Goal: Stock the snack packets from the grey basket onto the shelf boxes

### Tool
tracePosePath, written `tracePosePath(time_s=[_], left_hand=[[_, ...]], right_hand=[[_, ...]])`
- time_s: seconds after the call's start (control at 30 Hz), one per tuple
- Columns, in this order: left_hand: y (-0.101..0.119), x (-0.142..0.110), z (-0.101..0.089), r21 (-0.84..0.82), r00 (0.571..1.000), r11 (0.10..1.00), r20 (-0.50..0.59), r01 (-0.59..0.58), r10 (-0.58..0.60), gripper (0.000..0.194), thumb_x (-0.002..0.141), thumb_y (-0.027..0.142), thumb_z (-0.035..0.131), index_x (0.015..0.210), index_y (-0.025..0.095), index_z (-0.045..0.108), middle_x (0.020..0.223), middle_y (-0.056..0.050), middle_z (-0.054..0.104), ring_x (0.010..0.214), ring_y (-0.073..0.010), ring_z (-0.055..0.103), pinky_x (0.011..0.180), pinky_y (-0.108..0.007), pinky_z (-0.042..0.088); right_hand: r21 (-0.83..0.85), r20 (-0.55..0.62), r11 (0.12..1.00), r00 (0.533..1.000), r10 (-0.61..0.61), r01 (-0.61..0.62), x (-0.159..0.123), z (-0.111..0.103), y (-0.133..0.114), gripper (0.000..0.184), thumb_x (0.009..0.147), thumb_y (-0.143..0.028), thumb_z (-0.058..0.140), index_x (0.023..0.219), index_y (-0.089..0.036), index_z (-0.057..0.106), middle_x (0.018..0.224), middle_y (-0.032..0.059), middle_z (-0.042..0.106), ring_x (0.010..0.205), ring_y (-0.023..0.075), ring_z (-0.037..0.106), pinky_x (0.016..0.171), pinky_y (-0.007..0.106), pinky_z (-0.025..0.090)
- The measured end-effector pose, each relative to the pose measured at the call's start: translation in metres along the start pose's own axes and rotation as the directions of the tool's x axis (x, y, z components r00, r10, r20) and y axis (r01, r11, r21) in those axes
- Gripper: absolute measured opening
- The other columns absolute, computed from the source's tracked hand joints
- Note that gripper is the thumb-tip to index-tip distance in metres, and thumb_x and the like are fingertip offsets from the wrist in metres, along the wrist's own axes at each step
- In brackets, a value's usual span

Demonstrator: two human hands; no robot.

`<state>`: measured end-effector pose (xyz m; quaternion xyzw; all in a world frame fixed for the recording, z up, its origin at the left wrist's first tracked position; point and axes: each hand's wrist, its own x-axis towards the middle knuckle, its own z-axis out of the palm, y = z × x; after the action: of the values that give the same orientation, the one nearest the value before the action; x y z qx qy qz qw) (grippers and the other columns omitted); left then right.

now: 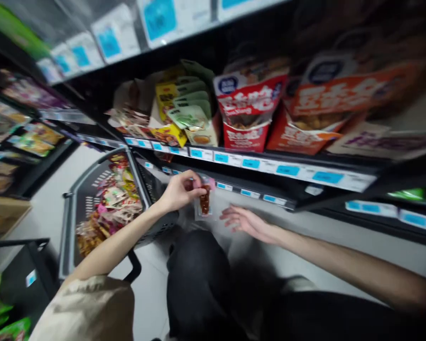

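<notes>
My left hand (181, 190) pinches the top of a small clear snack packet (205, 201) with reddish-brown pieces inside. The packet hangs above my knee, in front of the lower shelf. To its right is my right hand (244, 221), fingers apart and slightly blurred, touching nothing. Beside my left forearm stands a grey shopping basket (66, 213) holding many small snack packets (122, 194) in mixed colours.
Ahead, a black shelf carries red snack bags (246, 111), orange snack bags (308, 123) and green packets (191, 116) in a box. Price tags (250, 163) line its edge. At the left are a cardboard box (7, 215) and another shelf (39, 161).
</notes>
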<state>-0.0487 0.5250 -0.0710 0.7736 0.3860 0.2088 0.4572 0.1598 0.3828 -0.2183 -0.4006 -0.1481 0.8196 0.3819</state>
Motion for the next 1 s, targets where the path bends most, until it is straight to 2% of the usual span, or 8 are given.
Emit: tracePosePath(time_s=[0.1,0.17,0.23,0.37,0.5,0.73,0.87,1.0], left_hand=[[-0.014,0.038,0.053,0.002,0.975,1.000,0.222,0.031,-0.031,0.035,0.071,0.041,0.088,0.080,0.017,0.065,0.074,-0.002,0.067,0.064,-0.0146,0.065,0.058,-0.024,0.052],[-0.021,0.053,0.073,0.013,0.968,1.000,0.250,0.006,-0.009,0.032,0.072,0.039,0.087,0.083,0.017,0.067,0.079,-0.003,0.071,0.067,-0.0160,0.069,0.061,-0.025,0.056],[-0.026,0.059,0.082,-0.036,0.966,0.999,0.259,0.008,0.002,0.031,0.074,0.038,0.086,0.087,0.017,0.068,0.089,-0.005,0.074,0.074,-0.0180,0.072,0.068,-0.028,0.060],[-0.034,0.052,0.081,-0.146,0.939,0.986,0.343,0.085,-0.030,0.032,0.075,0.033,0.085,0.097,0.017,0.069,0.106,-0.009,0.075,0.083,-0.0202,0.075,0.076,-0.033,0.064],[-0.039,0.045,0.078,-0.185,0.935,0.976,0.352,0.115,-0.044,0.034,0.075,0.025,0.083,0.105,0.016,0.071,0.114,-0.010,0.073,0.085,-0.0175,0.072,0.081,-0.033,0.063],[-0.039,0.046,0.077,-0.185,0.935,0.972,0.346,0.148,-0.077,0.035,0.074,0.019,0.083,0.106,0.016,0.069,0.113,-0.010,0.072,0.084,-0.0156,0.071,0.077,-0.029,0.060],[-0.037,0.045,0.079,-0.197,0.926,0.962,0.361,0.189,-0.108,0.042,0.072,0.019,0.084,0.108,0.017,0.065,0.113,-0.009,0.071,0.082,-0.0153,0.072,0.074,-0.027,0.059],[-0.036,0.043,0.080,-0.179,0.924,0.959,0.353,0.218,-0.144,0.042,0.071,0.018,0.084,0.107,0.017,0.063,0.114,-0.008,0.070,0.078,-0.0127,0.070,0.071,-0.025,0.058]], right_hand=[[0.118,0.063,0.981,0.985,-0.163,0.155,-0.005,0.001,-0.013,0.047,0.089,-0.066,0.070,0.101,-0.020,0.076,0.114,0.0115,0.077,0.105,0.0253,0.072,0.084,0.035,0.059],[0.069,0.083,0.966,0.964,-0.254,0.249,-0.011,-0.002,-0.019,0.044,0.083,-0.058,0.082,0.108,-0.021,0.077,0.117,0.0096,0.077,0.111,0.0246,0.072,0.091,0.035,0.057],[-0.034,0.079,0.960,0.959,-0.273,0.277,-0.018,-0.007,-0.021,0.044,0.077,-0.047,0.091,0.111,-0.022,0.079,0.120,0.0083,0.078,0.109,0.0221,0.072,0.093,0.032,0.056],[-0.151,0.011,0.958,0.969,-0.246,0.245,-0.021,-0.014,-0.017,0.039,0.076,-0.046,0.091,0.104,-0.020,0.082,0.111,0.0080,0.080,0.095,0.0181,0.074,0.083,0.028,0.055],[-0.216,0.016,0.946,0.969,-0.245,0.243,-0.009,-0.016,-0.014,0.036,0.075,-0.047,0.091,0.097,-0.019,0.084,0.102,0.0081,0.081,0.090,0.0184,0.074,0.078,0.028,0.055],[-0.221,0.006,0.954,0.978,-0.208,0.204,0.003,-0.013,-0.015,0.039,0.072,-0.048,0.093,0.096,-0.019,0.085,0.097,0.0074,0.082,0.087,0.0181,0.074,0.075,0.028,0.054],[-0.157,0.061,0.966,0.978,-0.200,0.207,0.000,-0.015,-0.017,0.040,0.074,-0.046,0.092,0.101,-0.018,0.084,0.103,0.0090,0.082,0.092,0.0191,0.075,0.080,0.030,0.055],[-0.149,0.108,0.964,0.972,-0.207,0.222,-0.002,-0.015,-0.017,0.037,0.076,-0.043,0.091,0.100,-0.016,0.084,0.095,0.0075,0.081,0.085,0.0163,0.074,0.077,0.027,0.054]])
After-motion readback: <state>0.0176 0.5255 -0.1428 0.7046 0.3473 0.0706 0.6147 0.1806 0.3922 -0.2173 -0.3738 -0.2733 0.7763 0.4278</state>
